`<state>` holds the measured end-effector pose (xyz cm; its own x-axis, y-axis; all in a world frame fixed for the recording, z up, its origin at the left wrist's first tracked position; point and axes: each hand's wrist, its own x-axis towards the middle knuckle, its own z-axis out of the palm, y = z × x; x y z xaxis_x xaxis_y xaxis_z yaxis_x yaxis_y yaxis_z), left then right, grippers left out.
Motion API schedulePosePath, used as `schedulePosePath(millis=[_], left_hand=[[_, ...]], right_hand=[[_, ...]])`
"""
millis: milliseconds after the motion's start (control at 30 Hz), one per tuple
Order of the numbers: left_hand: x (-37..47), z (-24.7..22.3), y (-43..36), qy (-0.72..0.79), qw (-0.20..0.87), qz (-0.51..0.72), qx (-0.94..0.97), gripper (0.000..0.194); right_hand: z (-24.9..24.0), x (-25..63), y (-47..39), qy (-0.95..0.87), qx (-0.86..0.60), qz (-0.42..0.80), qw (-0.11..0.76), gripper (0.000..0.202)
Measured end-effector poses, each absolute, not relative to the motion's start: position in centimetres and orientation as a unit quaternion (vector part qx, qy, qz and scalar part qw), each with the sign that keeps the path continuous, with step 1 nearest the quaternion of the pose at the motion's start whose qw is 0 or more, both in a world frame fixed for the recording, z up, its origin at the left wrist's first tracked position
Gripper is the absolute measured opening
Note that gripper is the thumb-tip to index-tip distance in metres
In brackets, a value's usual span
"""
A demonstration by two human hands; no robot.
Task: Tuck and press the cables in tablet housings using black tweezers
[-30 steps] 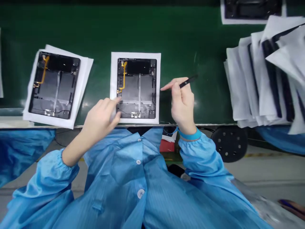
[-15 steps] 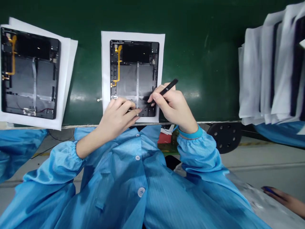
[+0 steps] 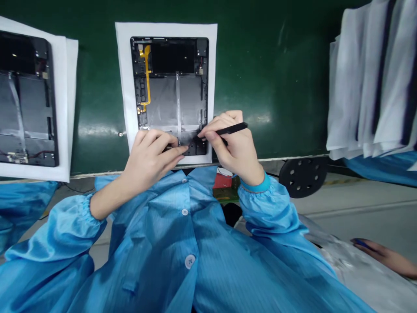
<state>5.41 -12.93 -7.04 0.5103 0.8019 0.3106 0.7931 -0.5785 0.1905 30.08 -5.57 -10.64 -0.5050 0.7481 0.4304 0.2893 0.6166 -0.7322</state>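
Note:
An opened tablet (image 3: 190, 100) lies on white sheets (image 3: 122, 87) in front of me, its inside facing up. A yellow flex cable (image 3: 148, 82) runs down its left side and a grey ribbon cable (image 3: 178, 104) down its middle. My left hand (image 3: 153, 154) rests over the tablet's lower left part, index finger stretched toward the ribbon's lower end; what lies under the fingers is hidden. In my right hand (image 3: 233, 143), at the lower right edge, black tweezers (image 3: 236, 128) are pinched, with their tips low over the tablet near my left fingertips.
Another opened tablet (image 3: 34, 104) lies on white sheets at the left. Upright dark panels wrapped in white sheets (image 3: 355, 87) stand at the right on the green table (image 3: 276, 65). A small screw-like piece (image 3: 120, 134) sits left of the middle sheets. Another person's hand (image 3: 387, 258) shows at lower right.
The view has shifted, so the tablets appear farther left and slightly higher. The tweezers lie flatter in my right hand. My left hand stays at the same part of the tablet.

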Motion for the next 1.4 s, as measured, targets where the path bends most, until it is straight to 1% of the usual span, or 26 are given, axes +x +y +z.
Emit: schedulePosePath(millis=[100, 200, 333, 400, 533, 667, 767, 933, 1067, 1200, 1300, 1400], left_hand=[[5.4, -6.8, -12.9, 0.452, -0.01, 0.173, 0.875, 0.015], [5.4, -6.5, -12.9, 0.421, -0.07, 0.15, 0.892, 0.015], [5.3, -6.5, -13.0, 0.398, -0.102, 0.137, 0.901, 0.02], [4.9, -6.5, -12.9, 0.402, -0.082, 0.138, 0.901, 0.022], [3.6, -6.0, -12.6, 0.409, 0.022, 0.118, 0.905, 0.027], [2.6, -5.0, -11.8, 0.41, 0.11, 0.067, 0.903, 0.03], [2.5, -4.4, -11.1, 0.412, 0.152, 0.034, 0.898, 0.032], [2.6, -4.1, -10.5, 0.389, 0.143, 0.029, 0.909, 0.035], [2.2, -4.3, -10.1, 0.319, 0.063, 0.044, 0.944, 0.034], [1.6, -4.4, -9.5, 0.28, 0.014, 0.007, 0.96, 0.033], [1.7, -4.2, -9.0, 0.273, 0.024, -0.006, 0.962, 0.033], [2.4, -3.7, -8.6, 0.318, 0.094, -0.028, 0.943, 0.038]], right_hand=[[-10.9, 30.2, -5.5, -0.84, -0.323, 0.256, 0.353, 0.035], [-11.1, 30.9, -5.5, -0.849, -0.338, 0.222, 0.341, 0.036], [-11.1, 31.2, -6.2, -0.84, -0.345, 0.209, 0.362, 0.03], [-11.1, 30.6, -6.8, -0.821, -0.352, 0.226, 0.389, 0.03], [-10.9, 28.6, -8.4, -0.766, -0.374, 0.292, 0.434, 0.031], [-10.9, 27.9, -9.3, -0.749, -0.396, 0.321, 0.422, 0.035], [-11.0, 28.1, -9.3, -0.745, -0.399, 0.335, 0.417, 0.037], [-11.5, 28.5, -9.2, -0.748, -0.394, 0.344, 0.409, 0.039], [-11.5, 28.5, -9.3, -0.747, -0.396, 0.361, 0.393, 0.042], [-11.0, 28.5, -9.5, -0.755, -0.413, 0.362, 0.358, 0.047], [-10.6, 28.5, -9.5, -0.763, -0.418, 0.358, 0.341, 0.046], [-10.3, 28.5, -9.4, -0.78, -0.401, 0.328, 0.35, 0.042]])
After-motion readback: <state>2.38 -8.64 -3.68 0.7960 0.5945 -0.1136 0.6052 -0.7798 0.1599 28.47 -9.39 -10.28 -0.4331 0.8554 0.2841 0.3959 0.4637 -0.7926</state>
